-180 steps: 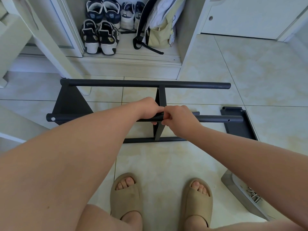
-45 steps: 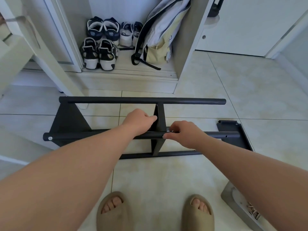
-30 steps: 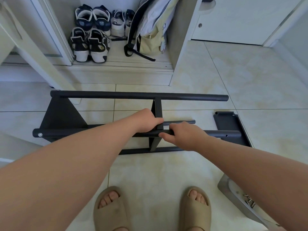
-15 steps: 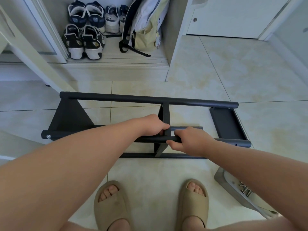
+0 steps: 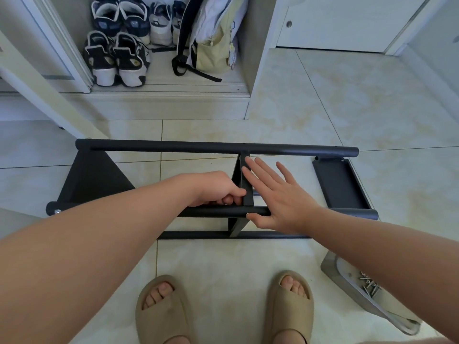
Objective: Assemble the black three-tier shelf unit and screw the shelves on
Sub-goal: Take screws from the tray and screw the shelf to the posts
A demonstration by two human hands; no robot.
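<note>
The black shelf unit (image 5: 216, 147) is laid on its side on the tiled floor (image 5: 372, 108), just ahead of the sandalled feet. The left hand (image 5: 218, 188) is curled round the middle shelf (image 5: 244, 187), just above the near tube (image 5: 223, 211). The right hand (image 5: 278, 197) is held flat with fingers spread, the thumb laid against that tube and the fingertips at the middle shelf.

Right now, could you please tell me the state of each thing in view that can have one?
Shelf frame, lying on its side on the floor.
Middle shelf, upright within the frame.
Loose shelf, flat on the floor, not yet fitted.
Left hand, grips the shelf frame beside the middle shelf.
Right hand, open, fingers straight over the middle shelf.
Screws, loose in the tray.
</note>
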